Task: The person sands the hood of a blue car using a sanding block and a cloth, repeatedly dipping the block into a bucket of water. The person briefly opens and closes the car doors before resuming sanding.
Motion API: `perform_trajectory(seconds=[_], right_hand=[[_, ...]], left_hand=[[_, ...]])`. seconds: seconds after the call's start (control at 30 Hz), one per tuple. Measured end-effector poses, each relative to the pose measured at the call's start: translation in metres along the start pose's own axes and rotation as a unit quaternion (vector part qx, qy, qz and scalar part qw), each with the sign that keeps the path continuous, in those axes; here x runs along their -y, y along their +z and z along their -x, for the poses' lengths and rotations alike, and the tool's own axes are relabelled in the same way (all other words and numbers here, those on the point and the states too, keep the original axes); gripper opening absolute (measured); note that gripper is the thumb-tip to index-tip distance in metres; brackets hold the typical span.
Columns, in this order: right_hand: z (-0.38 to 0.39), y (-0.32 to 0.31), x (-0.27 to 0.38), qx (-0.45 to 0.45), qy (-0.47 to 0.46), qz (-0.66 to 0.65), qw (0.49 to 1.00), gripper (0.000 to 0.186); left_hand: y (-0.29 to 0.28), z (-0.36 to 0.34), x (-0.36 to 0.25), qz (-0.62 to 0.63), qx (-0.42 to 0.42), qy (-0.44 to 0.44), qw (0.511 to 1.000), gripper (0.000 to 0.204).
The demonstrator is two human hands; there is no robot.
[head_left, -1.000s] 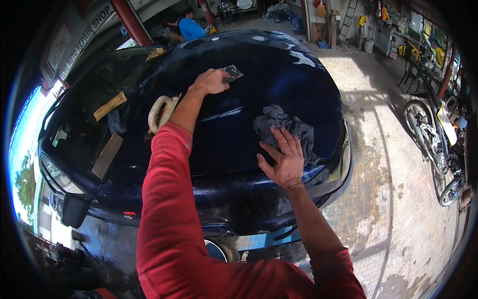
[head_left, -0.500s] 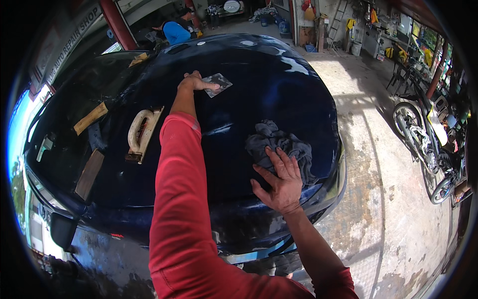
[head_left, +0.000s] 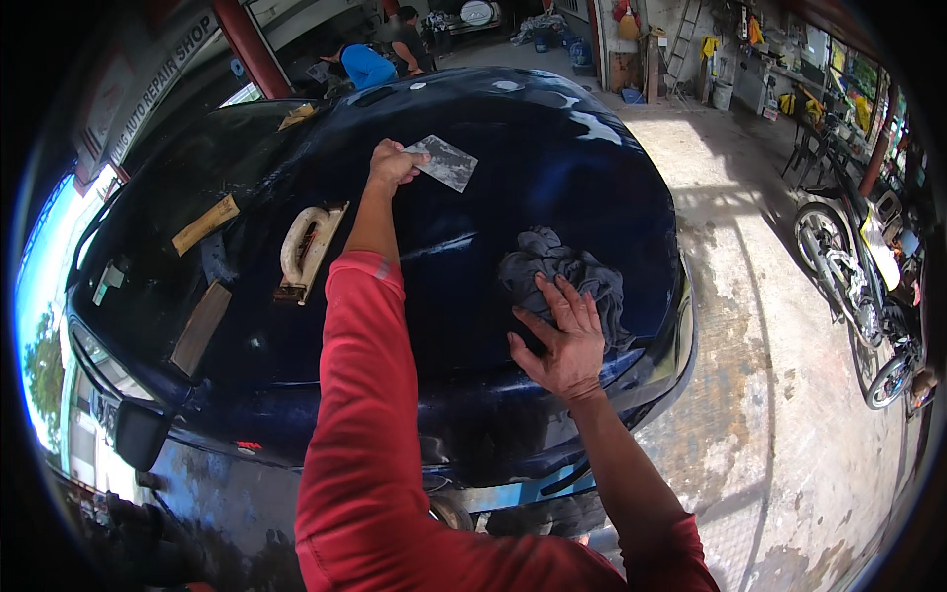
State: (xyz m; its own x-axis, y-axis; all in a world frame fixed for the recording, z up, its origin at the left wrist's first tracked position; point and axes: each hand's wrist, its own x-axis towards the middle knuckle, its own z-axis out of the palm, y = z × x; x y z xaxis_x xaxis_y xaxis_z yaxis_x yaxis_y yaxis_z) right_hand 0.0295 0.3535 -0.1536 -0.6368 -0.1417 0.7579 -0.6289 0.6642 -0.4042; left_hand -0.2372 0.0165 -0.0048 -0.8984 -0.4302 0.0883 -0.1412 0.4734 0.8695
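Note:
Over the dark blue car hood (head_left: 444,326), my left hand (head_left: 393,164) is stretched out far. Its fingers pinch the near-left corner of a sheet of sandpaper (head_left: 449,166), grey with whitish worn patches. Whether the sheet touches the paint, I cannot tell. My right hand (head_left: 564,347) lies with fingers spread, its fingertips on the near edge of a crumpled dark grey rag (head_left: 572,276) on the hood's right part. Left of my red-sleeved left arm rests a long sanding block (head_left: 308,252) with a pale handle. Whitish streaks mark the hood near the left wrist.
A tan wooden strip (head_left: 205,224) and a brown wooden block (head_left: 201,329) lie toward the windshield, left. The side mirror (head_left: 145,431) juts out at lower left. Beyond the car, a person in blue (head_left: 367,67) bends beside another person. A motorcycle (head_left: 838,271) stands right.
My left hand has shifted its hold to the sandpaper's corner, so more of the sheet shows. My right hand stays on the rag. The whole view has shifted slightly.

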Motion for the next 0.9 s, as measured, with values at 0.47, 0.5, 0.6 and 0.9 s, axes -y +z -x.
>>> perform_trajectory(seconds=[0.47, 0.5, 0.6, 0.9], right_hand=[[0.011, 0.005, -0.008, -0.075, -0.041, -0.05, 0.995, 0.091], [0.014, 0.006, -0.01, -0.076, -0.034, -0.051, 0.995, 0.094], [0.015, -0.006, -0.014, -0.061, -0.042, -0.059, 0.996, 0.097], [-0.035, 0.008, -0.072, 0.19, 0.019, 0.113, 0.975, 0.1]], left_hand=[[-0.196, 0.49, 0.212, 0.474, -0.265, 0.167, 0.823, 0.031], [-0.211, 0.53, 0.249, 0.495, -0.281, 0.117, 0.814, 0.032], [-0.229, 0.642, 0.36, 0.523, -0.307, -0.087, 0.79, 0.04], [-0.152, 0.727, 0.628, 0.243, -0.157, -0.46, 0.839, 0.038]])
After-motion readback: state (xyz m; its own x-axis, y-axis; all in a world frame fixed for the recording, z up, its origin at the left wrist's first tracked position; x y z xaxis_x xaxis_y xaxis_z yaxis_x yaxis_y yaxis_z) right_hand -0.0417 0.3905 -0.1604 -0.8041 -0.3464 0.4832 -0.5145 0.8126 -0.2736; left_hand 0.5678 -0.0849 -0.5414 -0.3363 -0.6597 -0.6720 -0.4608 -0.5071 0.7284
